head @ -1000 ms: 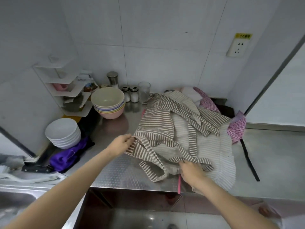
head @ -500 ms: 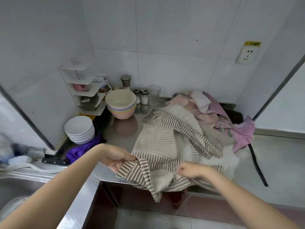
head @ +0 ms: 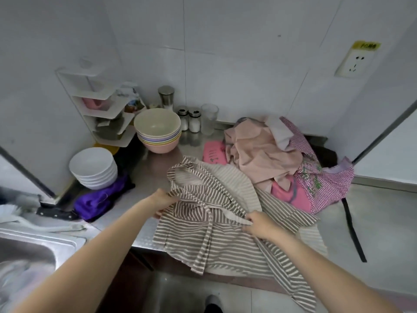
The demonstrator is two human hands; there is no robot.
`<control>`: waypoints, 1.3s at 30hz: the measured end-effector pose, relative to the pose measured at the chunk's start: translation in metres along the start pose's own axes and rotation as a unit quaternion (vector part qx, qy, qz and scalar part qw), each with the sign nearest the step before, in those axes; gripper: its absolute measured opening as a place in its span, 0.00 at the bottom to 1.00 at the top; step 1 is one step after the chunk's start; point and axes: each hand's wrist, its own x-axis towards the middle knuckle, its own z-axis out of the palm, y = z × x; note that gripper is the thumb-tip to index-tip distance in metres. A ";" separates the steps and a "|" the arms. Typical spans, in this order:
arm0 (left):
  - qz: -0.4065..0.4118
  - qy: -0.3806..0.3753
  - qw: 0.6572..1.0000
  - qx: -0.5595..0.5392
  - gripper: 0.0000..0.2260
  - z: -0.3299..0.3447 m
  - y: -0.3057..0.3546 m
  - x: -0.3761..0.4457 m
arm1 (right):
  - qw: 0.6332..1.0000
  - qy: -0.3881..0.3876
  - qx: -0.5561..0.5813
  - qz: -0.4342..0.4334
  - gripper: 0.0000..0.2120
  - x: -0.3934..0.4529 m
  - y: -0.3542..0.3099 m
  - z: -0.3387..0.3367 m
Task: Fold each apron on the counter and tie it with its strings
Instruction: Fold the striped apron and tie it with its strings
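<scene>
A brown-and-white striped apron lies spread at the front of the steel counter, its lower part hanging over the front edge. My left hand grips its upper left edge by the neck strap. My right hand pinches a fold of the same apron near its middle. Behind it sits a heap of other aprons: a pale pink one, a bright pink one and a pink checked one. A black strap trails across the counter at the right.
Stacked coloured bowls, white bowls, a purple cloth and a knife stand left of the apron. Shakers and a glass line the back wall. A corner shelf and a sink are at the left.
The striped apron has been pulled off the pile toward the front edge and now hangs over it, uncovering the pink aprons behind. Both hands still hold it.
</scene>
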 end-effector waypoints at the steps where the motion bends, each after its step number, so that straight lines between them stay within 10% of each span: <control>1: -0.021 -0.027 0.999 0.002 0.15 0.000 -0.005 -0.002 | 1.000 -0.001 -0.006 0.004 0.13 0.004 0.000 0.000; 9: -0.033 -0.250 0.967 -0.045 0.37 -0.008 -0.053 -0.007 | 0.995 0.017 -0.070 0.064 0.16 0.033 -0.002 0.021; 18: 0.047 0.023 0.985 0.163 0.14 0.009 -0.063 0.001 | 0.990 0.099 -0.038 0.095 0.12 0.043 -0.011 0.022; 39: 0.073 0.078 0.955 0.277 0.19 0.021 0.000 0.074 | 0.996 0.074 -0.044 -0.040 0.20 0.147 0.002 -0.039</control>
